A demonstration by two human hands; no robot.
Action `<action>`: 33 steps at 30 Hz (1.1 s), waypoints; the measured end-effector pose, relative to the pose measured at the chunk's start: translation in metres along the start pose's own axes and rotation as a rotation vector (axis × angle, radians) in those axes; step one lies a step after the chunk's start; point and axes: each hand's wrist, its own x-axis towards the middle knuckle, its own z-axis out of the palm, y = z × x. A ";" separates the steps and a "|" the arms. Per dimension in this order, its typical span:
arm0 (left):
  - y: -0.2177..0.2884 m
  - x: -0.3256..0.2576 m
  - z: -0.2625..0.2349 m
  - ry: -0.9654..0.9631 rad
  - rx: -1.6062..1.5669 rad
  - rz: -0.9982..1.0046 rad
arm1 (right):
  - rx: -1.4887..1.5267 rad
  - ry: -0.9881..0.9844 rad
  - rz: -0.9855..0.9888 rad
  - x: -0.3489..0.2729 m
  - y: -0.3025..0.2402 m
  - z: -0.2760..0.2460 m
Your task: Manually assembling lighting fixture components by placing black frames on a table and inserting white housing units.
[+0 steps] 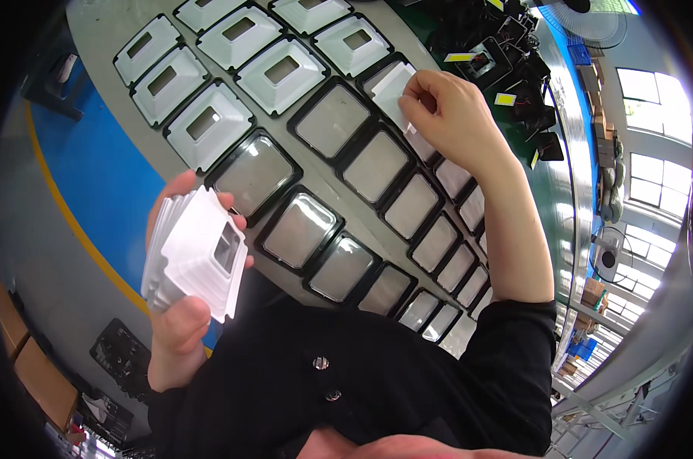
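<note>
My left hand is closed around a stack of white lamp reflectors, thumb below and fingertips over the far edge. Each has sloping sides and a rectangular opening in the middle. My right hand reaches across the table, its fingers curled at the edge of a single white reflector. That piece lies tilted over a black-rimmed clear panel and is partly hidden by the hand. Several white reflectors sit in black frames at the far left. Nearer rows hold bare black-rimmed clear panels.
Along the right, a green surface carries black lamp housings with yellow plates. A fan stands beyond. A dark stool is at the far left, above a blue floor strip; cardboard boxes lie at lower left.
</note>
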 end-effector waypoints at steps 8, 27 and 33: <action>0.000 0.009 0.000 0.037 -0.006 -0.022 | -0.001 0.035 -0.015 0.014 0.001 0.006; -0.001 0.009 -0.001 0.028 -0.006 -0.064 | 0.009 0.103 -0.020 0.019 0.002 0.016; -0.003 0.007 -0.004 0.031 -0.006 -0.066 | 0.118 0.123 0.066 0.005 0.001 -0.004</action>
